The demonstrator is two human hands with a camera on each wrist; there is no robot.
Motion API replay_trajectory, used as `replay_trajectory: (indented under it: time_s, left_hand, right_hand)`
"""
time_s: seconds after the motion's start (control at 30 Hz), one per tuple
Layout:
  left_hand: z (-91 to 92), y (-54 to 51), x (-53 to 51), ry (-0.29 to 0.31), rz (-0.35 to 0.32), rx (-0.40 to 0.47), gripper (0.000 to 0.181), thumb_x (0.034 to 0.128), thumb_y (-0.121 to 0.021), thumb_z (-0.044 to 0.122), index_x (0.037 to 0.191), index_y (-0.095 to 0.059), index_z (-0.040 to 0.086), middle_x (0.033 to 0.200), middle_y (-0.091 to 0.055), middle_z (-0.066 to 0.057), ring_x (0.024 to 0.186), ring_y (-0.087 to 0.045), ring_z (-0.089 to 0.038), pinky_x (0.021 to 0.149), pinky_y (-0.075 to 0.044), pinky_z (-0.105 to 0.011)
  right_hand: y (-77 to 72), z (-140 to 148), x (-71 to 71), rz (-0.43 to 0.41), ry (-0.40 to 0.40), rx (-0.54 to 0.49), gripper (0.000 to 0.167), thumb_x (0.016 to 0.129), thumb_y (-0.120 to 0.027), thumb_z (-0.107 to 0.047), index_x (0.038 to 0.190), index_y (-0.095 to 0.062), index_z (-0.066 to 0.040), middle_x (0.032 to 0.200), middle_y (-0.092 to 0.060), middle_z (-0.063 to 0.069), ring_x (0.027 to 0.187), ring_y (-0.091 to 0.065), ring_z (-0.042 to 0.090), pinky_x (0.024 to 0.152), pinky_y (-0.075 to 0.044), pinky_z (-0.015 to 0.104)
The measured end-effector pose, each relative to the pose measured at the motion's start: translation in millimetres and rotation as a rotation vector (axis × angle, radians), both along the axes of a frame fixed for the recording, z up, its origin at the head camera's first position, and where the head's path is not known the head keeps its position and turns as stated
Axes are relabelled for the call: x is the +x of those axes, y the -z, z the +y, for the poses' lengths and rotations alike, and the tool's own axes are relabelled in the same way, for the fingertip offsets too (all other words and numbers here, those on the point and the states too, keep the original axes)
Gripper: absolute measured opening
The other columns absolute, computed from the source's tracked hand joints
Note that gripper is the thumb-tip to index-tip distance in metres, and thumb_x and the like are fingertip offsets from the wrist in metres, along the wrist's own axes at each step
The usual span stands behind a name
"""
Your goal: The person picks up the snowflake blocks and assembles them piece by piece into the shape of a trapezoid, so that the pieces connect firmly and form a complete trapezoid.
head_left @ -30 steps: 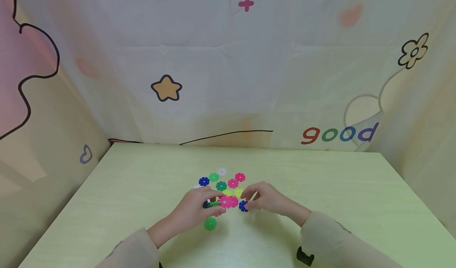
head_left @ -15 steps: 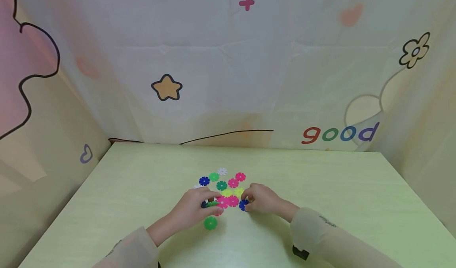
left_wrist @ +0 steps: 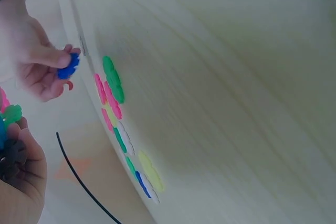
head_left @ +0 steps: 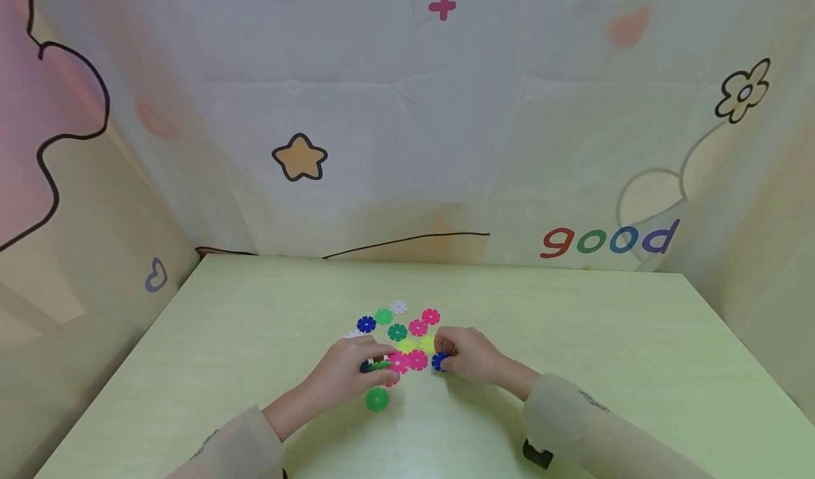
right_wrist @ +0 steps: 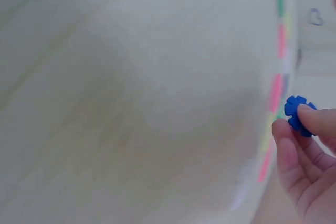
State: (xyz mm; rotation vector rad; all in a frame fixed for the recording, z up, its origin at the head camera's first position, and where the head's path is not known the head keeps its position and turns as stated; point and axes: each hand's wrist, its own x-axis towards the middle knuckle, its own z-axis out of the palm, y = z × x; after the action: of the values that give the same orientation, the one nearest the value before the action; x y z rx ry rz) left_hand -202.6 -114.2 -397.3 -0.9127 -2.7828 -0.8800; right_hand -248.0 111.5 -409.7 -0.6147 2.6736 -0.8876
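Observation:
In the head view, my left hand (head_left: 344,373) grips several slotted plastic snowflake discs, among them a green disc (head_left: 380,366) and what looks like a pink disc (head_left: 398,363). The left wrist view shows a light green disc (left_wrist: 11,114) and a dark disc (left_wrist: 13,158) in that same hand, with some blue beside them. A blue snowflake disc (right_wrist: 297,109) is pinched between thumb and fingers of my right hand (head_left: 474,355), just right of the other discs. Part of the blue disc is covered by the thumb.
Loose discs lie flat on the pale table (head_left: 573,337): a green disc (head_left: 377,399) nearest me, a dark green disc (head_left: 397,332), a white disc (head_left: 398,307), a pink disc (head_left: 431,316), and several more. A printed curtain (head_left: 407,146) stands behind the table.
The blue disc in my right hand has moved slightly up and right and looks turned in the fingers. My left hand stays nearly still, its discs shifted a little left.

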Motion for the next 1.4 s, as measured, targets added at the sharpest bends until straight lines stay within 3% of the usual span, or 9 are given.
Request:
replay_trajectory:
  time_s: [0.2,0.4,0.57,0.73,1.07,1.23,1.4]
  left_hand:
    - [2.5,0.4,0.6,0.013,0.001,0.008,0.033,0.0784,-0.064,0.034,0.104,-0.066,0.013,0.083,-0.062,0.004,0.071,-0.052,-0.003,0.063,-0.044,-0.016]
    - [6.2,-2.2,2.8,0.001,-0.088,0.02,0.037,0.0783,-0.063,0.038,0.107,-0.065,0.015,0.087,-0.063,0.005,0.076,-0.053,-0.004,0.065,-0.044,-0.017]
    - [8.4,-4.9,5.9,0.017,-0.115,0.04,0.038,0.0784,-0.062,0.041,0.106,-0.065,0.015,0.085,-0.063,0.006,0.073,-0.051,-0.002,0.064,-0.044,-0.017]
    - [10.1,-6.7,8.9,0.05,-0.121,0.07,0.038,0.0784,-0.061,0.041,0.105,-0.065,0.013,0.081,-0.061,0.007,0.068,-0.048,-0.001,0.06,-0.043,-0.015]
    - [12.7,-10.2,14.2,0.075,-0.157,0.106,0.043,0.0777,-0.06,0.043,0.107,-0.065,0.012,0.081,-0.062,0.005,0.067,-0.048,-0.001,0.058,-0.042,-0.016]
    - [14.4,-11.5,16.6,0.104,-0.146,0.13,0.041,0.0779,-0.061,0.04,0.106,-0.065,0.01,0.087,-0.066,0.002,0.071,-0.053,-0.001,0.061,-0.044,-0.015]
    - [17.2,-14.2,19.6,0.145,-0.116,0.122,0.039,0.0769,-0.062,0.04,0.102,-0.067,0.01,0.08,-0.065,0.004,0.064,-0.047,0.0,0.057,-0.042,-0.014]
  right_hand:
    - [-19.2,1.5,11.0,-0.067,-0.015,-0.253,0.011,0.079,-0.06,0.002,0.086,-0.053,-0.004,0.082,-0.058,0.007,0.068,-0.058,0.02,0.061,-0.05,0.03]
    - [-32.6,2.3,23.0,-0.109,-0.064,-0.393,0.009,0.081,-0.06,-0.001,0.087,-0.054,-0.002,0.085,-0.061,0.011,0.072,-0.059,0.017,0.068,-0.051,0.036]
    - [-37.5,1.5,30.0,-0.13,-0.093,-0.469,0.009,0.081,-0.06,-0.001,0.089,-0.055,0.0,0.086,-0.062,0.015,0.075,-0.059,0.017,0.069,-0.051,0.026]
    - [-38.9,-0.3,35.7,-0.112,-0.105,-0.499,0.009,0.08,-0.06,0.0,0.088,-0.055,0.002,0.085,-0.062,0.017,0.075,-0.06,0.016,0.068,-0.05,0.021]
    - [-38.1,-2.1,47.2,0.011,-0.079,-0.467,0.008,0.078,-0.063,-0.001,0.083,-0.058,-0.001,0.081,-0.063,0.012,0.069,-0.057,0.009,0.066,-0.05,0.019]
    - [-40.9,-1.5,53.3,0.023,-0.078,-0.472,0.007,0.076,-0.065,-0.001,0.081,-0.06,-0.001,0.077,-0.063,0.011,0.066,-0.056,0.008,0.065,-0.05,0.019]
    - [-43.7,0.3,57.9,0.029,-0.126,-0.494,0.006,0.076,-0.064,0.0,0.08,-0.06,0.001,0.076,-0.064,0.013,0.066,-0.057,0.007,0.064,-0.05,0.019]
